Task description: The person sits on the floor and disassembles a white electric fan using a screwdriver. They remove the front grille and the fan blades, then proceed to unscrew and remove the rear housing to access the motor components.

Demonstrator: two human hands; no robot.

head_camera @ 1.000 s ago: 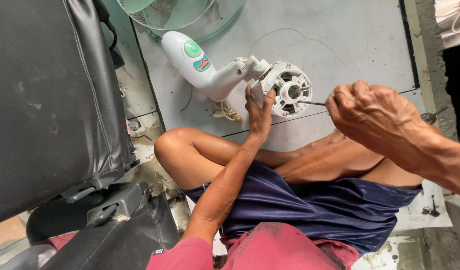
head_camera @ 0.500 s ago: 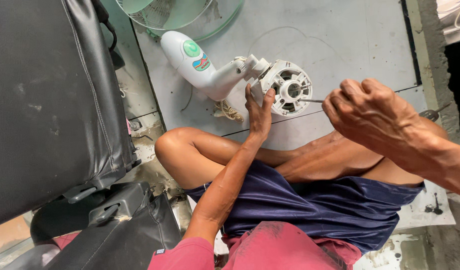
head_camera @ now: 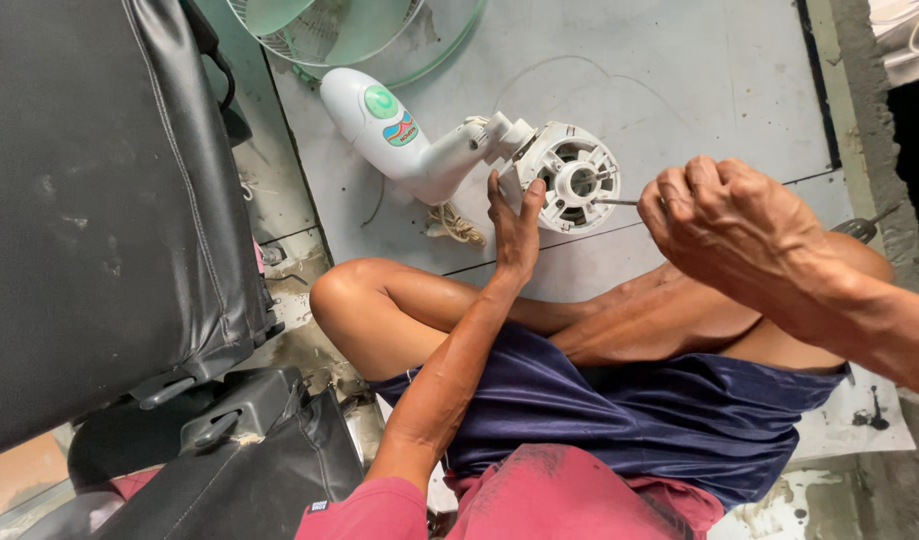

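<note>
The fan body [head_camera: 430, 150], white with a round motor housing [head_camera: 575, 175] at its head, lies on its side on the grey floor panel [head_camera: 700, 90], near that panel's front edge and just ahead of the person's folded knees. A green fan guard [head_camera: 320, 25] lies at the panel's far-left corner.

Risk: the thin screwdriver shaft [head_camera: 617, 202] enters the housing face at a shallow angle. If the tip rides out of its seat, it can gouge the plastic or strike the steadying fingers, which sit just beside the entry point. The housing is braced from one side only, so a hard twist can roll the fan body.

Left hand [head_camera: 515, 225]: arm extended forward, palm against the housing's left rim, fingers spread and pressing, not wrapped.

Right hand [head_camera: 730, 225]: grip pressed together in a fist over the tool handle, which is hidden; wrist raised, knuckles up.
</note>
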